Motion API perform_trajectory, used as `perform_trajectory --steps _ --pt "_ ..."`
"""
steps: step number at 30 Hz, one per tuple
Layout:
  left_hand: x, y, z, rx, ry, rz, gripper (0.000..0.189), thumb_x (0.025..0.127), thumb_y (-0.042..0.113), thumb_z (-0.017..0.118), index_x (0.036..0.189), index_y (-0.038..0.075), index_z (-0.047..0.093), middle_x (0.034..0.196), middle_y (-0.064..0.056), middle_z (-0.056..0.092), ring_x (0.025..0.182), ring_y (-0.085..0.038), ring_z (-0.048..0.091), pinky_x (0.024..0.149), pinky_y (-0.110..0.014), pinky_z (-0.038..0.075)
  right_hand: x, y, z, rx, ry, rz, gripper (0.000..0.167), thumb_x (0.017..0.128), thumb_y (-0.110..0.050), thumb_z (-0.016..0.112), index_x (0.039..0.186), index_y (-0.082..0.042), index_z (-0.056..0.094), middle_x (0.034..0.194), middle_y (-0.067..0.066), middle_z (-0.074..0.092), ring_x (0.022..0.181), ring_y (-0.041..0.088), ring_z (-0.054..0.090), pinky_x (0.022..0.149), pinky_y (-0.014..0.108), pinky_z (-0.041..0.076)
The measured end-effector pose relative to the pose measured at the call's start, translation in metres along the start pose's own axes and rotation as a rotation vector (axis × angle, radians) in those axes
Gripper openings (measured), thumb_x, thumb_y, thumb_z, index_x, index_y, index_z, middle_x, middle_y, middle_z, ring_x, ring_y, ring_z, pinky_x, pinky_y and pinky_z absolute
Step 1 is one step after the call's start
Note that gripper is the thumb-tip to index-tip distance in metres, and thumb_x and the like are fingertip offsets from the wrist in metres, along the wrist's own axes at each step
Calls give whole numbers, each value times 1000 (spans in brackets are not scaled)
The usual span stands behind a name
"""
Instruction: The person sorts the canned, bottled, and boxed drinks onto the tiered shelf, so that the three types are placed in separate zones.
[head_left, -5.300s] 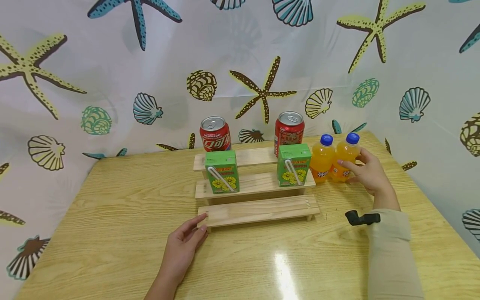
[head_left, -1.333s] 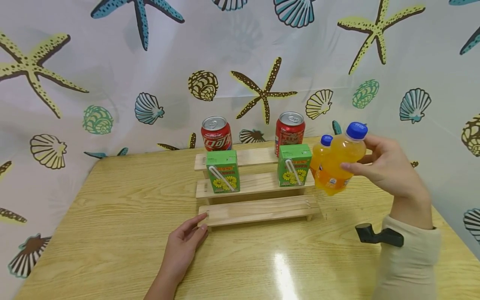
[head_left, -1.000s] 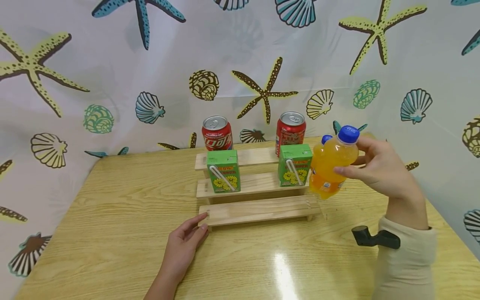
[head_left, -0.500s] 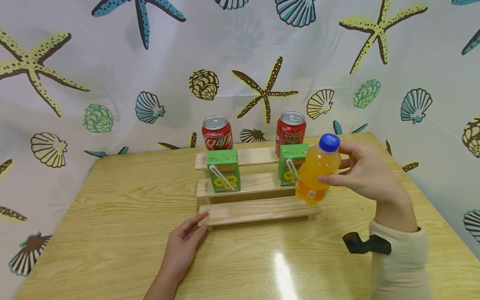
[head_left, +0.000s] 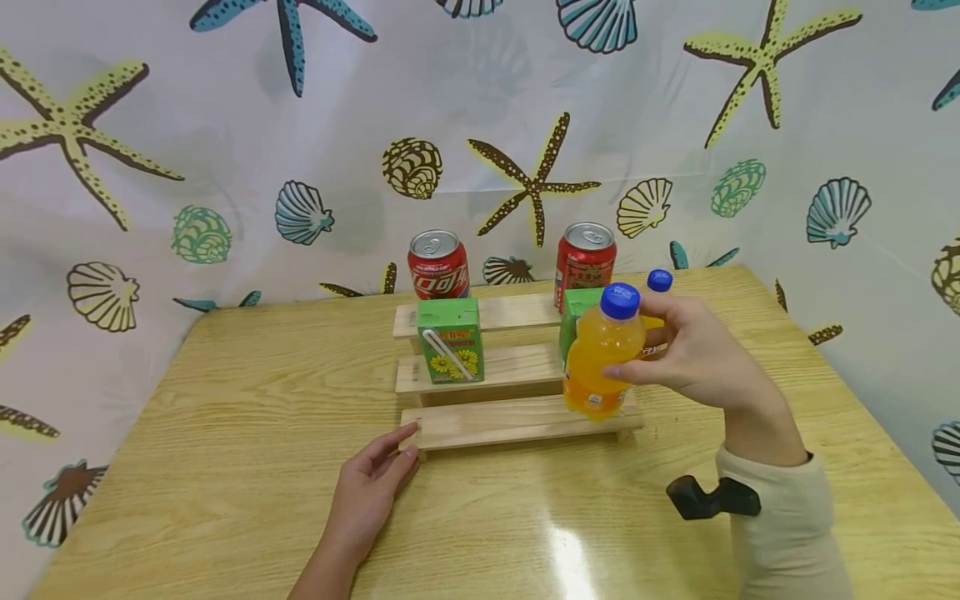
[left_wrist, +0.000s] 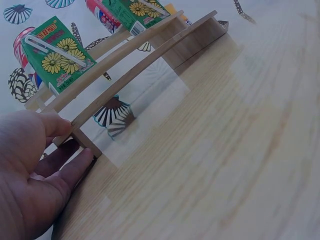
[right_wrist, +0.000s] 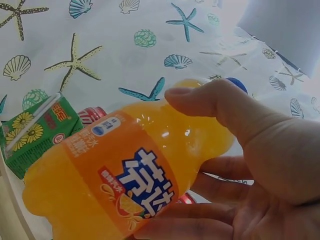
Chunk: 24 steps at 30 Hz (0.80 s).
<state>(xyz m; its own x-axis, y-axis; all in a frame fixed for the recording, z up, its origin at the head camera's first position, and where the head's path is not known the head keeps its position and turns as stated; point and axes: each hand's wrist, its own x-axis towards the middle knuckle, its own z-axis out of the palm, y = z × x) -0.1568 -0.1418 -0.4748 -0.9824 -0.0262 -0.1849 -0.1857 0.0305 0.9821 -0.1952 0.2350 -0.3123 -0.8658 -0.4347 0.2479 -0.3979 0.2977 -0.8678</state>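
My right hand (head_left: 701,354) grips an orange soda bottle (head_left: 600,362) with a blue cap, thumb on the near side and fingers behind. In the head view the tilted bottle is in front of the right end of a three-step wooden stand (head_left: 491,423), over its lowest step; I cannot tell whether its base touches the wood. The label (right_wrist: 122,172) shows in the right wrist view. My left hand (head_left: 367,487) holds the left end of the lowest step between thumb and fingers. In the left wrist view a thumb (left_wrist: 79,167) lies against the stand's leg.
Two red cola cans (head_left: 439,265) stand on the top step. The middle step carries a green drink carton (head_left: 453,342) at left and another carton (head_left: 577,310) at right, partly covered by the bottle. A second orange bottle (head_left: 660,281) is mostly hidden behind my right hand.
My right hand has lifted the nearer-right bottle off the table beside the stand and carried it left and toward me, across the right carton. The left hand has stayed at the stand's end.
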Motion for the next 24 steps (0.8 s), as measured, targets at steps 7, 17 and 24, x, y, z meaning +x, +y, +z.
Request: perform_trajectory --steps 7,17,24 --pt "0 -1 0 10 0 7 38 100 7 61 137 9 60 144 -6 52 107 -7 67 96 -20 56 8 1 17 66 -59 35 56 81 -1 81 132 0 57 125 18 64 101 27 73 80 38 64" --pt "1 -1 0 19 -11 15 38 100 8 60 138 9 59 146 -4 49 108 -6 66 96 -19 55 14 0 41 103 -34 76 54 80 -2 83 128 1 59 122 20 66 102 31 73 81 37 64" --pt "0 0 0 21 -6 7 38 100 7 59 138 9 59 145 -5 50 108 -5 66 96 -19 55 20 -2 61 171 -48 115 52 80 -3 82 127 0 59 125 19 65 109 34 70 86 39 63"
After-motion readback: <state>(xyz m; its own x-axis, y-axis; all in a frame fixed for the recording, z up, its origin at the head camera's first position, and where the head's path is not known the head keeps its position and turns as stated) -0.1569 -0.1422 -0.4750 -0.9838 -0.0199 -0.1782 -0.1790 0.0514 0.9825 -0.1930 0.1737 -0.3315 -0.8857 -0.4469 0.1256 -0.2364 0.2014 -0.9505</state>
